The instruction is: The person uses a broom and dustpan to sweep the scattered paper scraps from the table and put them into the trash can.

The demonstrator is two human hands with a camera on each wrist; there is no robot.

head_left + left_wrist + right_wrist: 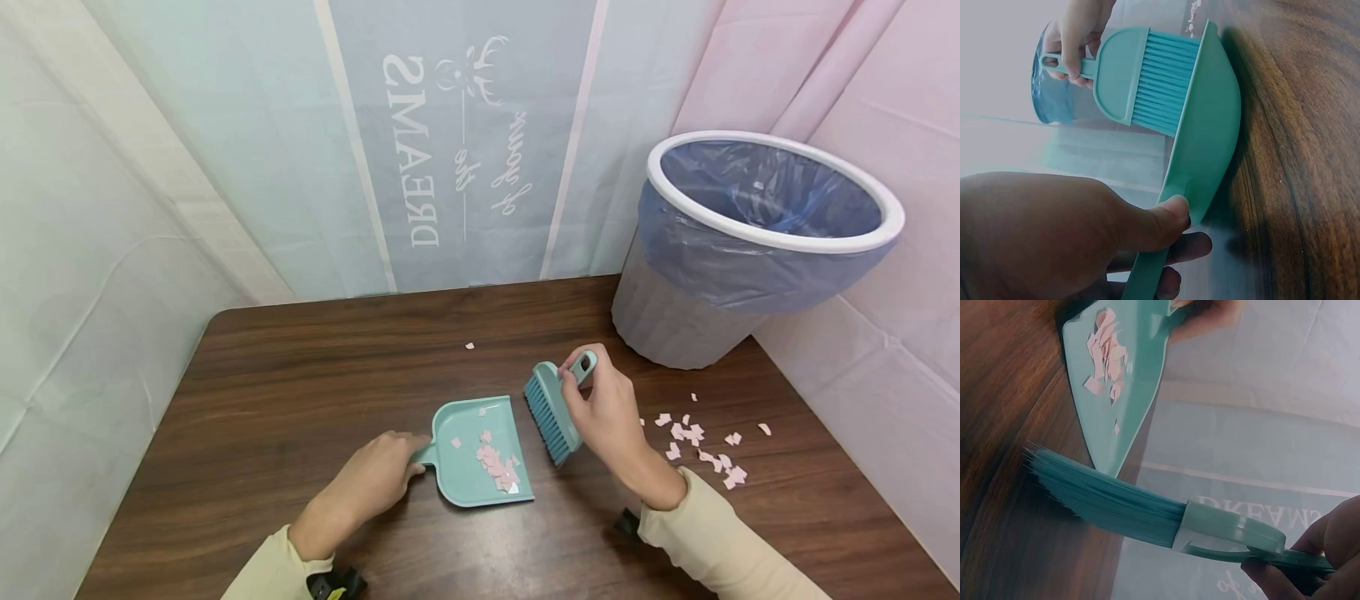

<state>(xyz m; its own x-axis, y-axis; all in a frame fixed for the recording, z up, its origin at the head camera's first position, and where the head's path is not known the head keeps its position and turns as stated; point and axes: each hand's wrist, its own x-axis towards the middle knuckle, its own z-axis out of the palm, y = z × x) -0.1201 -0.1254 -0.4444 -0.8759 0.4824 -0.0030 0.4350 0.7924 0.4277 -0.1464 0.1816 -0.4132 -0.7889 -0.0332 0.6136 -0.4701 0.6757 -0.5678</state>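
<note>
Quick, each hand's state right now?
Left hand: closed, holding the dustpan.
Right hand: closed, holding the brush.

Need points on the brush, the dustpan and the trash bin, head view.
Brush [558,408]: head view, on the block above the bristles.
Dustpan [465,472]: head view, on bare pan floor beside the pink scraps.
Trash bin [677,318]: head view, on the grey wall below the liner.

L wrist view: dustpan handle [1145,275] cut off @ btm; brush handle [1089,69] partly hidden.
</note>
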